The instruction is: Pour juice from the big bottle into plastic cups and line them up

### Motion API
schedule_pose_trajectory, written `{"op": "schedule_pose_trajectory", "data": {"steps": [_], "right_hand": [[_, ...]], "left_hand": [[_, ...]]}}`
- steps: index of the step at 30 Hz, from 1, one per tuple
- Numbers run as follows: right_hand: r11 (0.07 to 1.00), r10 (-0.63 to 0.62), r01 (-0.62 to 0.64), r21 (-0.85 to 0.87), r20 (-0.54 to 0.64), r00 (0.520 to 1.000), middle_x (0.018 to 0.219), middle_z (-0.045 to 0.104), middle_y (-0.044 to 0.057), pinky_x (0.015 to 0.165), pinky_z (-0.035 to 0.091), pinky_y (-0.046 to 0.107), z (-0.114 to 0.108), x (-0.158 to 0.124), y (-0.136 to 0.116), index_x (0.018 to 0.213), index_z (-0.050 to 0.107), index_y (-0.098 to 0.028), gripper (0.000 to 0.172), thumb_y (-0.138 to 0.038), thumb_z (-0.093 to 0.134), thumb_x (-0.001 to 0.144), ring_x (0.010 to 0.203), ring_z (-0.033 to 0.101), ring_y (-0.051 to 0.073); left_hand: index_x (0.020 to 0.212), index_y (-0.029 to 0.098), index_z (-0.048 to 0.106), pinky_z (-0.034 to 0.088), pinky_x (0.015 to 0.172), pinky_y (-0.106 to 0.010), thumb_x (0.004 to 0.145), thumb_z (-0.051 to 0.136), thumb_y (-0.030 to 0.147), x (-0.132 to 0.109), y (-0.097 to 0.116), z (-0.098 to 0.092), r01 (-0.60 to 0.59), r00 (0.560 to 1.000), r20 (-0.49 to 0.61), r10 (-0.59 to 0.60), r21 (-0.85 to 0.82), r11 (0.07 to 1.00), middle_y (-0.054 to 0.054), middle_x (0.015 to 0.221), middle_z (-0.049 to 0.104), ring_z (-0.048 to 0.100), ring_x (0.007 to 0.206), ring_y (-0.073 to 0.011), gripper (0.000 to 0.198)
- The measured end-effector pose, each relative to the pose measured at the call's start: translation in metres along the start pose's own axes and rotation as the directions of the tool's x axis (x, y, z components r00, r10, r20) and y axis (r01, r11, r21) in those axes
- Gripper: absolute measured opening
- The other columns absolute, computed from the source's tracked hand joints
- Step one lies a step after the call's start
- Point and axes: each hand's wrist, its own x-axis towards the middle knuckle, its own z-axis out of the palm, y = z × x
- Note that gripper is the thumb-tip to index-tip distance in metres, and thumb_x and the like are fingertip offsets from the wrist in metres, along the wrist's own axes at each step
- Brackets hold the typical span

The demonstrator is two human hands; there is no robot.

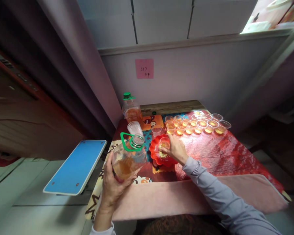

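My left hand [114,189] is closed round a clear plastic jug [128,160] with a green carrying ring and no cap on its neck. Amber liquid fills its lower part, and it tilts toward the right. Over a red scalloped dish [154,151], my right hand [175,147] grips a small clear plastic cup [164,142] that seems to hold some of the liquid. Just behind the dish stands another clear cup [156,131]. A stack of nested cups [135,128] lies behind the jug's neck.
Several filled cups [191,125] stand in rows at the back right. A second jug [132,111], green-capped, is at the back left. A green cap [154,113] lies nearby. A pink cloth [161,199] covers the front edge; a blue stool [75,166] stands left.
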Motion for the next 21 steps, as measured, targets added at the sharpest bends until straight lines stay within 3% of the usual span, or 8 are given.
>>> {"op": "schedule_pose_trajectory", "data": {"steps": [6,11,16,21], "right_hand": [[0.998,0.048,-0.047,-0.044,0.010,0.999,0.129,0.077,0.022,0.107,0.052,0.049,0.008,0.001,-0.016,0.145,0.060,-0.015,0.064,-0.038,0.082,0.090,0.119,0.073,0.038],[0.985,0.048,-0.037,0.168,-0.066,0.997,0.129,0.077,0.018,0.101,0.057,0.048,-0.005,0.003,-0.008,0.142,0.059,-0.019,0.061,-0.041,0.080,0.089,0.116,0.075,0.035],[0.877,0.187,-0.137,0.460,-0.064,0.980,0.121,0.078,0.014,0.089,0.063,0.044,-0.037,-0.008,0.040,0.137,0.060,-0.021,0.068,-0.051,0.087,0.082,0.106,0.078,0.031],[0.879,0.355,-0.253,0.404,-0.200,0.913,0.117,0.078,0.017,0.083,0.064,0.047,-0.086,-0.034,0.120,0.134,0.062,-0.018,0.077,-0.068,0.083,0.080,0.100,0.078,0.033]], "left_hand": [[0.159,0.029,0.051,0.031,0.132,-0.063,0.052,0.104,0.052,0.005,-0.021,-0.008,-0.142,0.990,0.052,0.134,0.205,0.968,-0.018,0.169,0.053,0.047,0.156,-0.0485,0.122],[0.170,0.029,0.040,0.046,0.119,-0.074,0.067,0.092,0.065,0.008,-0.037,-0.010,-0.260,0.965,0.088,0.245,0.383,0.886,-0.023,0.164,0.056,0.057,0.148,-0.0521,0.121],[0.172,0.029,0.036,0.050,0.115,-0.075,0.070,0.089,0.068,0.008,-0.039,-0.010,-0.272,0.962,0.085,0.261,0.427,0.863,-0.024,0.163,0.056,0.059,0.145,-0.0538,0.121],[0.173,0.031,0.035,0.049,0.113,-0.080,0.075,0.086,0.070,0.007,-0.039,-0.010,-0.297,0.954,0.090,0.287,0.430,0.852,-0.025,0.161,0.057,0.058,0.144,-0.0565,0.117]]}}
